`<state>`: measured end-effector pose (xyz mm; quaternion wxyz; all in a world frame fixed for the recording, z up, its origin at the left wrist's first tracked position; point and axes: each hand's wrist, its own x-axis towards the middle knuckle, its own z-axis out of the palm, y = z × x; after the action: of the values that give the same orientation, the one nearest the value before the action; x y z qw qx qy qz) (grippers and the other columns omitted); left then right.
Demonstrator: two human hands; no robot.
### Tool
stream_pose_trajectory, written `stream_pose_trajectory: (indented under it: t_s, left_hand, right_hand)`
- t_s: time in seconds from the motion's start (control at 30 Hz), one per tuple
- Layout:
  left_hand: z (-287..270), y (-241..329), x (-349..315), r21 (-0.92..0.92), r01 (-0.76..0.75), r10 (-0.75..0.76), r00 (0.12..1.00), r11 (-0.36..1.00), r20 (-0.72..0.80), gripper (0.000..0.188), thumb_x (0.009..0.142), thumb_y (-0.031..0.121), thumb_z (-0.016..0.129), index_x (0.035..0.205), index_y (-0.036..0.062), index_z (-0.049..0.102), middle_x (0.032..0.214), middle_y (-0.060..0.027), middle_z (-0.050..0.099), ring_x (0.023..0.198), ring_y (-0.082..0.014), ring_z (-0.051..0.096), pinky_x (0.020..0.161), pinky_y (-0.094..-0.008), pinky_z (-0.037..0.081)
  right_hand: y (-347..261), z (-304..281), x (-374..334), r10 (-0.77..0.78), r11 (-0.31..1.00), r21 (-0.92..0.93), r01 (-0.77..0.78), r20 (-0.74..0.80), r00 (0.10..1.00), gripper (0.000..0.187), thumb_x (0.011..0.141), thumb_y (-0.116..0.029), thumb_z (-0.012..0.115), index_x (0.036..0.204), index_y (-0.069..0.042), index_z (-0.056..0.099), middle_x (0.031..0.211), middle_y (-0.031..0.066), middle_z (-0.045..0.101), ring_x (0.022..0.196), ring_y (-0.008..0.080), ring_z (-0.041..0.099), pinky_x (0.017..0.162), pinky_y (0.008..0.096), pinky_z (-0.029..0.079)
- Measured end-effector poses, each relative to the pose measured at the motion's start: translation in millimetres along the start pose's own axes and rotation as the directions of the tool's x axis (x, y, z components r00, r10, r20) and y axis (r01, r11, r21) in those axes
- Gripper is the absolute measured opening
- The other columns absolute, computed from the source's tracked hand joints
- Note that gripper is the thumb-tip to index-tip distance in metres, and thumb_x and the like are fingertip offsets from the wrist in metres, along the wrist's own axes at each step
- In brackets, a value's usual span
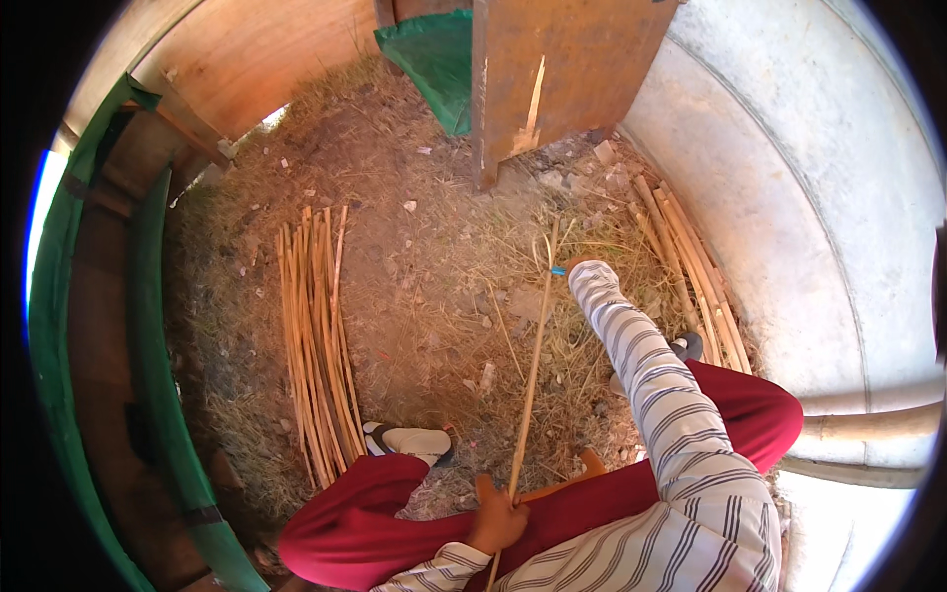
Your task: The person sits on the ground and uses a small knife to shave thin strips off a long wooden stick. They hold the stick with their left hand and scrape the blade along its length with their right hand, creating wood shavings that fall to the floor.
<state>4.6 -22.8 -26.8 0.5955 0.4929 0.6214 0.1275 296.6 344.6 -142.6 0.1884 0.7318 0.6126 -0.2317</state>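
A long thin bamboo stick (534, 375) runs from my lap out over the ground in front of me. My left hand (498, 520) is closed around it near its close end, above my red trousers. Farther out, my right arm stretches forward in a striped sleeve. My right hand (575, 264) is mostly hidden by the cuff, but seems closed on a small blue tool (559, 270) that meets the stick near its far end. The tool's blade or tip cannot be made out. Thin pale shavings curl off the stick there.
To the left lies a bundle of bamboo sticks (318, 335); more split bamboo poles (695, 266) lie along the pale curved wall (789, 178) at right. A wooden board (572, 79) stands ahead beside green sheeting (434, 59). Shavings and dry grass (582, 335) cover the ground.
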Motion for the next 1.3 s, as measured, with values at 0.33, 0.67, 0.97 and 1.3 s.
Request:
stream_pose_trajectory:
  t_s: [0.33,0.67,0.97,1.3]
  left_hand:
    - [-19,18,11,0.005,0.207,-0.201,0.948,0.978,0.247,0.022,0.083,0.012,0.060,0.072,0.0059,0.042,0.057,-0.0059,0.040,0.052,-0.0185,0.045,0.051,-0.0366,0.037]
    - [-28,16,14,-0.045,0.304,-0.272,0.901,0.951,0.338,0.022,0.084,0.015,0.061,0.074,0.0052,0.044,0.057,-0.0052,0.042,0.053,-0.0157,0.044,0.051,-0.0343,0.037]
    - [-14,4,12,0.069,0.140,-0.151,0.966,0.988,0.209,0.026,0.084,0.015,0.062,0.071,0.0052,0.042,0.056,-0.0067,0.038,0.051,-0.0190,0.042,0.052,-0.0371,0.037]
    - [-20,14,17,0.001,0.170,-0.165,0.953,0.985,0.254,0.026,0.086,0.011,0.063,0.078,0.0052,0.039,0.067,-0.0028,0.045,0.053,-0.0118,0.045,0.045,-0.0321,0.038]
  right_hand:
    - [13,6,41,0.195,0.973,0.114,-0.198,0.040,0.980,0.031,0.095,-0.025,0.058,0.120,-0.010,0.069,0.121,0.0141,0.068,0.111,0.0334,0.066,0.091,0.0490,0.055]
    - [11,-14,56,0.194,0.977,0.080,-0.199,0.067,0.979,0.030,0.096,-0.023,0.057,0.117,-0.007,0.069,0.119,0.0155,0.069,0.110,0.0367,0.066,0.086,0.0539,0.056]
    - [22,-3,73,0.074,0.992,-0.110,-0.068,0.046,0.996,0.026,0.093,-0.021,0.060,0.114,-0.009,0.072,0.119,0.0103,0.069,0.109,0.0294,0.067,0.087,0.0419,0.056]
    - [56,47,43,0.019,0.934,0.352,-0.055,0.104,0.994,0.048,0.086,-0.048,0.069,0.102,-0.003,0.066,0.082,0.0128,0.067,0.075,0.0273,0.065,0.069,0.0415,0.052]
